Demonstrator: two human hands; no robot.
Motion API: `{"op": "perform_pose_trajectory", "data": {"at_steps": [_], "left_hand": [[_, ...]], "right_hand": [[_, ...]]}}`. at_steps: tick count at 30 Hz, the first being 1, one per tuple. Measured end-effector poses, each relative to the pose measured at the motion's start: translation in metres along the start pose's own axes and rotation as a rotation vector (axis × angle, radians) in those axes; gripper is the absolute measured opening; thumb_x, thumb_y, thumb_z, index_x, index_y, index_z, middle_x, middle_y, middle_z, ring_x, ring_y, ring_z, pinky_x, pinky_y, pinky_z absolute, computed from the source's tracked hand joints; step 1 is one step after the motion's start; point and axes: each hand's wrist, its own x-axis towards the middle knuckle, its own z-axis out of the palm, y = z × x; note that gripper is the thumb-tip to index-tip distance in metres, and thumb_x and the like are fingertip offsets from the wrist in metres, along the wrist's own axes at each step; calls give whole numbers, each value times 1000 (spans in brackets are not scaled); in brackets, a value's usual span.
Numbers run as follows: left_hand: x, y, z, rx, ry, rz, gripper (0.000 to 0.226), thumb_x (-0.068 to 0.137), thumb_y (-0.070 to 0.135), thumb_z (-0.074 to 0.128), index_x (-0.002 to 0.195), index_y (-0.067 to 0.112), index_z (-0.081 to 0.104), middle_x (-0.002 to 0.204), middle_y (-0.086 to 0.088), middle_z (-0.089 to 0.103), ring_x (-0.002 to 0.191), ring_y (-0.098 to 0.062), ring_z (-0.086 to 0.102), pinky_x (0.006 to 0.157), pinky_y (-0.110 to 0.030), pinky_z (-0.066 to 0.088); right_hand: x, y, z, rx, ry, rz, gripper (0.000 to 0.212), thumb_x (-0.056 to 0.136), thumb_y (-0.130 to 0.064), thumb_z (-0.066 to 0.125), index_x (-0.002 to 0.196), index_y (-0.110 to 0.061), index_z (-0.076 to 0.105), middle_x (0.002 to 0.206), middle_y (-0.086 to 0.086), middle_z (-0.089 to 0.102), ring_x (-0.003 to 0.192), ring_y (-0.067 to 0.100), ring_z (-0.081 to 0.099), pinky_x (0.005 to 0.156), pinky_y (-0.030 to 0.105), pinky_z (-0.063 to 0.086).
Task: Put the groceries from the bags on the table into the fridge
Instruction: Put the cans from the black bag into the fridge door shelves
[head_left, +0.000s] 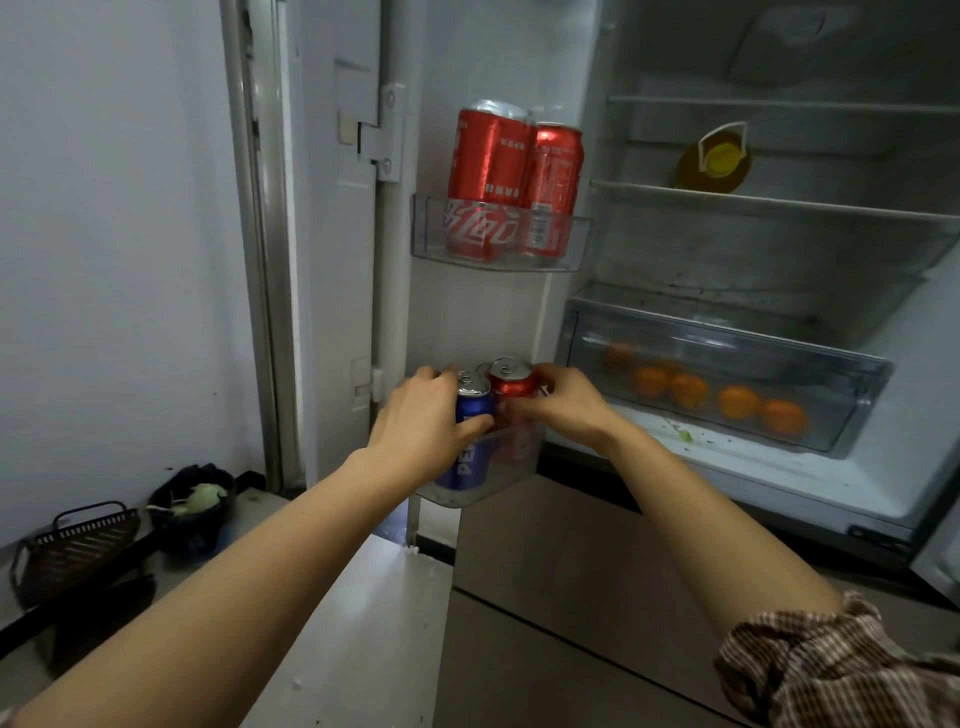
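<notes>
The fridge stands open in front of me. In the lower door bin a blue Pepsi can and a red cola can stand upright side by side. My left hand wraps the blue can from the left, thumb across its front. From the right, my right hand grips the red can near its top. Two red cola cans stand in the upper door bin. Several oranges lie in the clear crisper drawer.
A bottle of yellow oil lies on a fridge shelf. At lower left, a dark basket and a black bag with greens sit on a counter. Brown drawer fronts lie below the fridge compartment.
</notes>
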Motion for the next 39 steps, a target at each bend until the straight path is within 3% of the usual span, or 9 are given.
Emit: {"op": "perform_pose_trajectory", "data": {"at_steps": [2,6,11,15,17,22,26,33,39], "left_hand": [[-3,-1,-4,-12,11,14,50,85,47,63,121,13,55,112,-11,56,100,-31,57,82,-42,50],[-7,-8,-13,-33,30,47,40,85,41,64,113,12,60,108,-8,57,96,-28,58,81,-42,52],[-22,-21,-32,-87,121,72,38,89,35,61,121,14,61,115,-7,60,100,-25,58,84,-40,51],[-45,-52,-56,-128,231,85,33,92,33,58,120,16,62,115,-2,61,94,-12,56,79,-26,47],[-58,-73,-72,-128,266,74,30,92,31,59,118,16,63,112,-1,61,90,-6,49,74,-20,38],[-104,-147,-115,-82,289,-70,33,92,32,56,122,19,60,123,-2,58,108,-19,55,82,-28,42],[-159,-225,-153,3,226,-239,36,92,30,54,125,17,58,126,-6,56,117,-24,50,87,-35,42],[-269,-360,-213,128,118,-531,41,94,34,51,130,16,52,134,-8,52,123,-26,45,94,-39,43],[-352,-450,-262,172,132,-714,41,92,29,50,129,12,55,132,-13,53,121,-30,49,97,-38,41]], "right_hand": [[0,-2,1,3,26,-21,51,70,-22,80,117,-14,65,111,4,69,103,18,63,77,22,48],[-4,-12,5,-151,131,-22,66,74,-36,74,134,-20,52,133,10,53,123,26,49,104,39,41],[-22,-42,16,-194,263,-115,50,81,-32,69,128,-18,56,130,9,54,129,25,41,106,43,37],[-46,-75,39,-193,336,-242,36,87,-21,65,121,-14,58,120,2,57,119,18,46,93,28,38],[-58,-95,59,-184,349,-310,32,86,-21,65,117,-14,59,112,-2,55,112,17,49,91,29,40],[-86,-154,136,-174,375,-473,35,86,-21,66,119,-11,57,109,-6,52,107,12,47,95,36,44],[-108,-199,224,-179,240,-448,42,86,-21,66,124,-9,55,123,6,57,114,18,48,99,35,41],[-146,-258,398,-331,-51,-496,53,88,-35,60,134,-13,46,130,6,51,122,24,42,101,36,34],[-168,-316,528,-434,-320,-533,60,88,-42,56,140,-18,37,137,6,44,128,27,35,103,45,31]]}}
